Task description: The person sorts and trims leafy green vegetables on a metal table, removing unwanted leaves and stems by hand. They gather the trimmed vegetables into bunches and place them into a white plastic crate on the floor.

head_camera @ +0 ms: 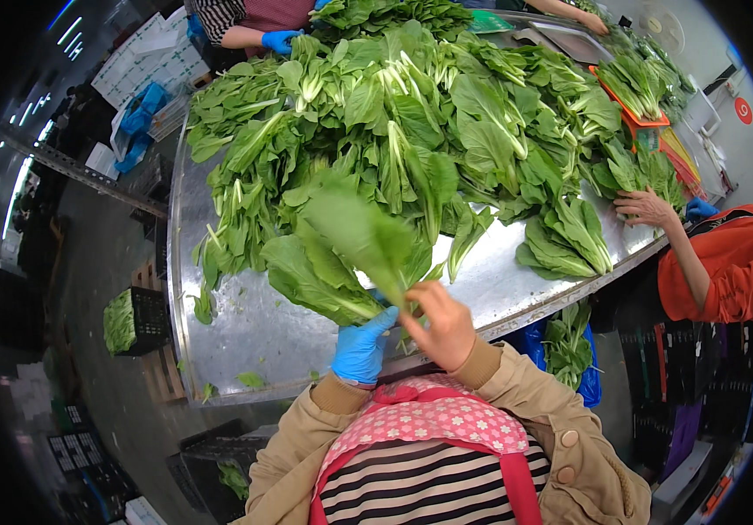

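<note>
In a blue glove, my left hand point(364, 344) grips the stem end of a bunch of leafy greens point(314, 272) above the near edge of the metal table point(232, 354). My bare right hand point(443, 321) pinches the base of a single leaf point(356, 226), blurred by motion, beside that bunch. Beyond both hands spreads a large heap of the same greens point(409, 125) with pale stems. A separate bunch point(566, 243) lies on the metal to the right of my hands.
A co-worker in an orange top point(721, 262) handles greens at the right. Another person's gloved hand point(281, 41) is at the far left. An orange scale tray point(632, 98) holds greens. Below the table edge sits a blue-lined container point(589, 377); a black crate point(152, 321) stands left.
</note>
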{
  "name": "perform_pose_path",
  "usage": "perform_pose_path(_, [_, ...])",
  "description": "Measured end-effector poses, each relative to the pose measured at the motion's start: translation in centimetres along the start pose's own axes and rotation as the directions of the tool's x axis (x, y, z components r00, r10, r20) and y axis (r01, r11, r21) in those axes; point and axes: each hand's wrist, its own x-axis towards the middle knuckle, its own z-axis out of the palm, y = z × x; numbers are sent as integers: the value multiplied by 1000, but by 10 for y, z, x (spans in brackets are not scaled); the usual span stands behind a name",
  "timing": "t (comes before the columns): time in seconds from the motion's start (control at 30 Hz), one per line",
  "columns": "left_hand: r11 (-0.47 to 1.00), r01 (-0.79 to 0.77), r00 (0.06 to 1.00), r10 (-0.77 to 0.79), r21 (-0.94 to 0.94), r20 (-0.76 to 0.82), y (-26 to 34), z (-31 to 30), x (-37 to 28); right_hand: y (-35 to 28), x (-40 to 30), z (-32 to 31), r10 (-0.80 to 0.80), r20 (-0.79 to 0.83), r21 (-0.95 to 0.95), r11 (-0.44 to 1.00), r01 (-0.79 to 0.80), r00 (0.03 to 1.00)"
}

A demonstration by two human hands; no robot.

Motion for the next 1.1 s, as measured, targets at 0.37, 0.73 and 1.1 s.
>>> perform_pose_path(0.37, [995,-24,998,19,-92,-60,-1,-8,-3,10,-9,15,421,441,665,439,-604,792])
perform_pose_path(0.73, [805,-156,988,116,-572,-105,46,-73,-11,15,13,6,206,253,362,886,-290,945])
perform_pose_path(1.1, [928,-17,999,34,-372,40,27,-48,-15,104,42,8,568,-82,-125,810,-574,819])
